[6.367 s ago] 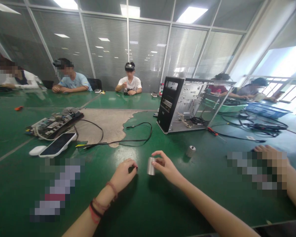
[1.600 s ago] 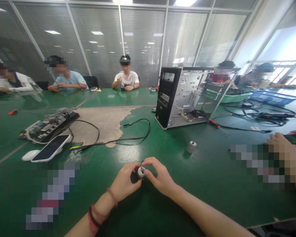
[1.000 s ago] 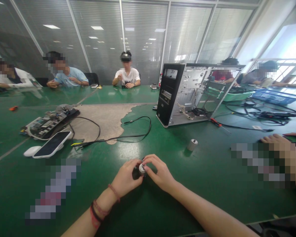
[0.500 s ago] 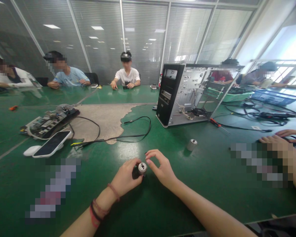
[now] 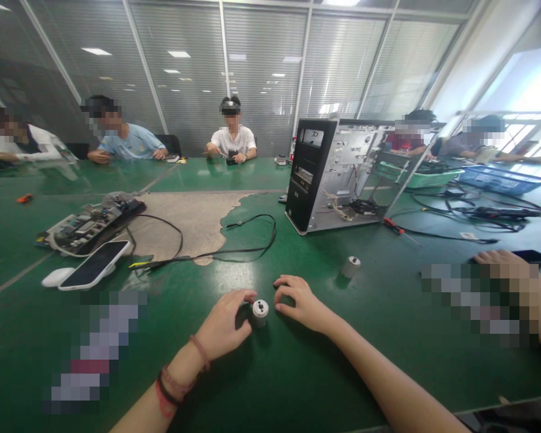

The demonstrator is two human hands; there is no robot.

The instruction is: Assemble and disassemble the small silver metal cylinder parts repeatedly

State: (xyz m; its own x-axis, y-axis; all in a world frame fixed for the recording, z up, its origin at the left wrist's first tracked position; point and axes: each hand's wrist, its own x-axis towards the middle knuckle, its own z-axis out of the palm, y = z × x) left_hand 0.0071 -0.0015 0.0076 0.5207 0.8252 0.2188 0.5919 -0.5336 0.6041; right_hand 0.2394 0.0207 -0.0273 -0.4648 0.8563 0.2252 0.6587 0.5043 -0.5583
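Observation:
A small silver metal cylinder (image 5: 260, 313) with dark holes in its top stands upright on the green table (image 5: 198, 385). Just to its left is my left hand (image 5: 225, 322), thumb and fingers spread around that side, with a slight gap to the metal. My right hand (image 5: 297, 304) is on the other side, fingers curved and apart, with nothing in them. Farther off to the right stands a second silver cylinder (image 5: 351, 266).
An opened computer case (image 5: 315, 174) stands beyond my hands. A black cable (image 5: 270, 240), a white phone (image 5: 97, 264) and a circuit board assembly (image 5: 92, 222) lie left. At right are a screwdriver (image 5: 394, 227) and another person's hand (image 5: 500, 264). Several people sit around the table.
My left hand has let go of the cylinder and drawn back slightly left. My right hand has shifted a little right, away from it. The cylinder now stands free.

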